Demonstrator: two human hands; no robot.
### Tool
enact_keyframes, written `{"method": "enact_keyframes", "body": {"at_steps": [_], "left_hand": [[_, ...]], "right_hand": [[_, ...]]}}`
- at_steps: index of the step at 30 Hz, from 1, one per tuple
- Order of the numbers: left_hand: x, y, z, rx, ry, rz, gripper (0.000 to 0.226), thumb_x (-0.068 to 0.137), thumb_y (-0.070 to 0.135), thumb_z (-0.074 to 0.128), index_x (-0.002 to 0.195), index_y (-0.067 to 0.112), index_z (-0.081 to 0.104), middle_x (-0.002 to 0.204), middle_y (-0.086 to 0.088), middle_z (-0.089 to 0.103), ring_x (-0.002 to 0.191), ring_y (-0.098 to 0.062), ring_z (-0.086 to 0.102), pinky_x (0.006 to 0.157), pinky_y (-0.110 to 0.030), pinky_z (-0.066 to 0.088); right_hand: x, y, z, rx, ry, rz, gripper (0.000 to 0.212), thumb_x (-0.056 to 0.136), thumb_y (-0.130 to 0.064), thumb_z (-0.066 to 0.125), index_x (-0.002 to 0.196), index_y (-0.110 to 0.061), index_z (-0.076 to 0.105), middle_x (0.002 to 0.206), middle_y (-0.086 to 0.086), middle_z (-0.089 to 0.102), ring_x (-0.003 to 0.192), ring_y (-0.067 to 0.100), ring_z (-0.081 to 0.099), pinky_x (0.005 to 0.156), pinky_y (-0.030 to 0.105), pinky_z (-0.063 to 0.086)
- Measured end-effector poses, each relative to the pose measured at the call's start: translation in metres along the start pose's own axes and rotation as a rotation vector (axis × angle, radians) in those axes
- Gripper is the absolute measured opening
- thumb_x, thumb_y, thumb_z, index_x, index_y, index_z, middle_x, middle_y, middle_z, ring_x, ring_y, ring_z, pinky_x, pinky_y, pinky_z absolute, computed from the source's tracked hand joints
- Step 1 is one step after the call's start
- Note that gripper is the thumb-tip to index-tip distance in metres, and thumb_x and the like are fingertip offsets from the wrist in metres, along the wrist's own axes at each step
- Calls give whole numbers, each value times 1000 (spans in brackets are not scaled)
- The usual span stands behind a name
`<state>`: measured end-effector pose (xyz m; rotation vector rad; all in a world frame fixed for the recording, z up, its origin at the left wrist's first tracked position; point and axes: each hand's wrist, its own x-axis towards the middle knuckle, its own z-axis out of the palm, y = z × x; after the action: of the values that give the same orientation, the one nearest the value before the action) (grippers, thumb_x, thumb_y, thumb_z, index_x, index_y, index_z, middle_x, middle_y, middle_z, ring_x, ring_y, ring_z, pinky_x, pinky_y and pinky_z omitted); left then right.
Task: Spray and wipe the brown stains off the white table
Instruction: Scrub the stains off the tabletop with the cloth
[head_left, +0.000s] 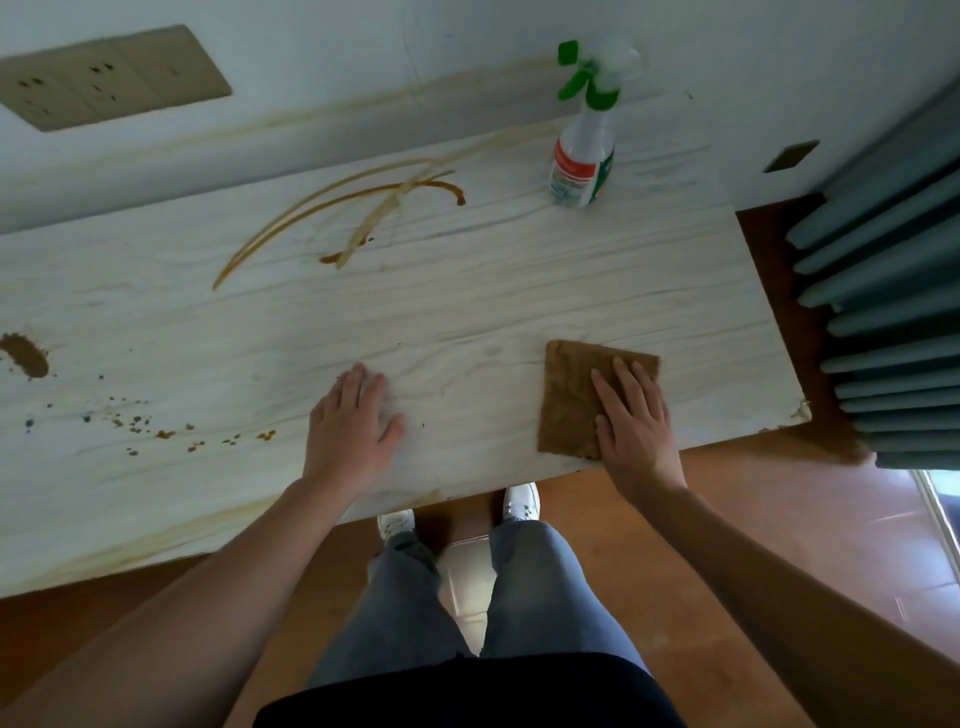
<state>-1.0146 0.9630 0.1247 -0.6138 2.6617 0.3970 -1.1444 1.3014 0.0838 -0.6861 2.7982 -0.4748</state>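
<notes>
1. Stains: thin, curved brown streaks (337, 218) arc across the white table (467, 291) toward 11 o'clock. A grainy oval blotch (26, 356) sits at 9, and loose specks (156, 426) scatter toward 8.
2. The tabletop is pale, with faint wood-grain lines.
3. A square brown cloth (571, 400) of coarse weave lies flat at 4 o'clock. The right hand (634, 415) presses on its right half, fingers straight and spread.
4. The left hand (353, 421) lies palm-down on bare tabletop at 6 o'clock, fingers straight and close together.
5. A translucent plastic spray bottle (584, 150) with a green trigger stands upright at 1 o'clock, well apart from both hands.
6. Grey-blue pleated ridges (893, 312), perhaps a curtain, hang beyond the table's end at 3 o'clock.
</notes>
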Motion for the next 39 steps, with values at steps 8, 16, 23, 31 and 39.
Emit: {"method": "enact_keyframes", "body": {"at_steps": [8, 16, 23, 31, 39], "left_hand": [[-19, -76, -22, -30, 73, 28, 49, 104, 40, 44, 145, 15, 48, 158, -11, 39, 147, -30, 35, 119, -48, 30], [-57, -199, -36, -23, 106, -41, 49, 103, 44, 43, 143, 16, 49, 159, -10, 39, 145, -31, 38, 116, -50, 34], [-44, -255, -43, -24, 131, -54, 54, 103, 45, 44, 148, 15, 43, 163, -13, 31, 150, -33, 31, 117, -52, 33], [32, -230, -46, -14, 105, 9, 65, 103, 53, 35, 157, 17, 28, 168, -15, 16, 155, -35, 15, 123, -49, 20], [36, -211, -31, -23, 136, -77, 73, 101, 56, 38, 158, 13, 25, 168, -20, 9, 156, -39, 5, 126, -55, 9]], "right_hand": [[1, -108, 38, 26, 15, -31, 54, 99, -24, 31, 151, -15, 42, 160, 13, 33, 150, 32, 22, 122, 50, 21], [8, -263, 97, 36, -65, -127, 54, 97, -26, 33, 150, -20, 44, 161, 8, 33, 150, 29, 21, 122, 52, 22], [-9, -350, 128, -36, -127, -202, 53, 101, -30, 48, 152, -20, 41, 163, 7, 29, 153, 27, 17, 123, 43, 6], [12, -322, 116, -70, -147, -97, 57, 103, -37, 40, 157, -25, 28, 167, 2, 16, 155, 22, 8, 125, 45, 14], [101, -279, 83, -135, -53, 125, 59, 102, -31, 43, 157, -20, 27, 166, 8, 17, 154, 24, 8, 126, 40, 0]]}}
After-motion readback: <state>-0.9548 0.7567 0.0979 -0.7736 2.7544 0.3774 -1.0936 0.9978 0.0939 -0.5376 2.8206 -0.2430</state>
